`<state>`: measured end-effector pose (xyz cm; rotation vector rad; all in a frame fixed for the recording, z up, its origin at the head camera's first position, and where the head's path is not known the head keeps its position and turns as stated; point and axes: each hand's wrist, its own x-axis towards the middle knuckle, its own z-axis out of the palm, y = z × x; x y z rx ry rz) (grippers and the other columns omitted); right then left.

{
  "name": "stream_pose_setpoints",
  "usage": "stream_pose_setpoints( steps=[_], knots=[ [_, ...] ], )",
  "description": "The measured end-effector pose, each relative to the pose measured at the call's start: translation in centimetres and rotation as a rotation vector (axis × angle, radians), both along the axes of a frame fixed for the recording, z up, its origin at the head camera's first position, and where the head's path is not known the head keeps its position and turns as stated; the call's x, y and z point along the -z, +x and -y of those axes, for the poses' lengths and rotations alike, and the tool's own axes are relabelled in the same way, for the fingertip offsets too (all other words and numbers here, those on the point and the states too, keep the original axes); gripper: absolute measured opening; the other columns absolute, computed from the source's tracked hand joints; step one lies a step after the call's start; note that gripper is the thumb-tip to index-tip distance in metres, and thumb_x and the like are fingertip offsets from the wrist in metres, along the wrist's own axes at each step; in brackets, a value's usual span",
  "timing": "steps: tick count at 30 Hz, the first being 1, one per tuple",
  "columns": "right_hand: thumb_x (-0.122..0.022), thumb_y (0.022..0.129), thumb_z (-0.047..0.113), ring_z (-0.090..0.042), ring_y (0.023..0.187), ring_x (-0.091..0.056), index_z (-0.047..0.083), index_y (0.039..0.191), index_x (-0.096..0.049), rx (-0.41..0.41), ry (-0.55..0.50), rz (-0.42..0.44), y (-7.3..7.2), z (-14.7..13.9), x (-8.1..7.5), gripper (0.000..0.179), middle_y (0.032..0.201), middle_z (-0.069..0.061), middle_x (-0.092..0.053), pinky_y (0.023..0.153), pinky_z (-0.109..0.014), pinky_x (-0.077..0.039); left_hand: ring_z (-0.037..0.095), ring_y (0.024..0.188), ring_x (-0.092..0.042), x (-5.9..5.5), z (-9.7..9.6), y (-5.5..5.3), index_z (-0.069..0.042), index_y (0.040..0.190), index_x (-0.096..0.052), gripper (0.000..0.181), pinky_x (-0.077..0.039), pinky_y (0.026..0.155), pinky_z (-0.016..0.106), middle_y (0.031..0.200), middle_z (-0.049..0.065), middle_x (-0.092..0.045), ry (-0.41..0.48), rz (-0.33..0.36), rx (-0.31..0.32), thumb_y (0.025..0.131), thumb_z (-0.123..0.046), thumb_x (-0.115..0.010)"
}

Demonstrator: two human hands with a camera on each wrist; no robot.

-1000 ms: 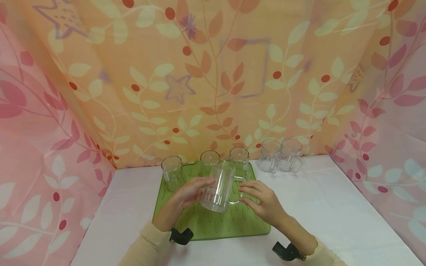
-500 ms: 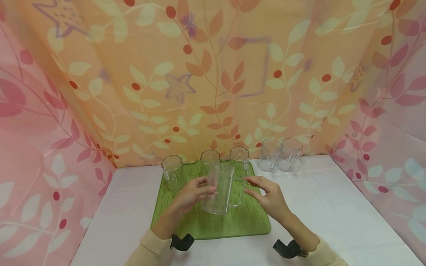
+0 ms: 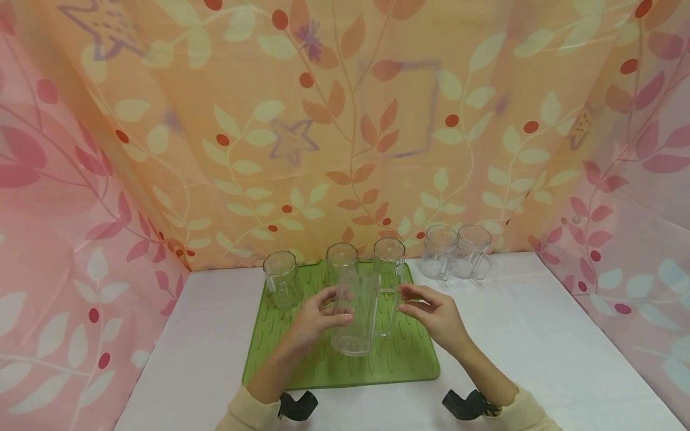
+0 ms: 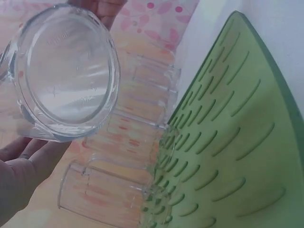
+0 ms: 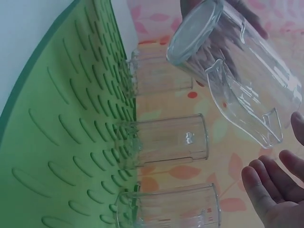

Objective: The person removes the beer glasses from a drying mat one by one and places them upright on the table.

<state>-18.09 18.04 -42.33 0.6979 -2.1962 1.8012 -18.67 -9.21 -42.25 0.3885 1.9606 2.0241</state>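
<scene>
A clear glass mug [image 3: 353,338] is held up over the green ridged mat [image 3: 334,377] by my left hand [image 3: 317,317], thumb and fingers around its body. In the left wrist view the round base of the mug [image 4: 66,80] faces the camera. My right hand [image 3: 435,314] is just right of the mug, its fingers loosely bent and holding nothing. The right wrist view shows those fingertips [image 5: 254,183] apart from the mug's handle [image 5: 247,114]. Part of the left hand is hidden behind the glass.
Three more glass mugs stand along the mat's back: a left mug [image 3: 281,278], a middle mug [image 3: 341,256] and a right mug [image 3: 389,254]. Two others, a near-left one [image 3: 439,251] and a far-right one [image 3: 471,251], stand on the white table [image 3: 512,335] before the patterned cloth [image 3: 409,197].
The mug has come more upright and turned, its handle swinging toward the back. Its base has shifted slightly nearer me. My right hand's fingers have moved a little right, off the handle.
</scene>
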Motion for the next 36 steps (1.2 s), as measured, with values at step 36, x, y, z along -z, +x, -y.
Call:
stream_pose_setpoints(
  steps=[36],
  knots=[
    [-0.058,0.094,0.000,-0.009,0.092,-0.072,0.007,0.115,-0.069,-0.315,-0.277,0.304,-0.7,0.1,2.0,0.024,0.099,0.004,-0.076,0.084,-0.025,-0.059,0.031,0.133,-0.049,1.7,-0.9,1.8,-0.008,0.150,-0.032,0.085,-0.049,0.105,0.037,0.152,0.018,-0.039,0.113,-0.024,-0.028,0.078,-0.005,-0.078]
  ],
)
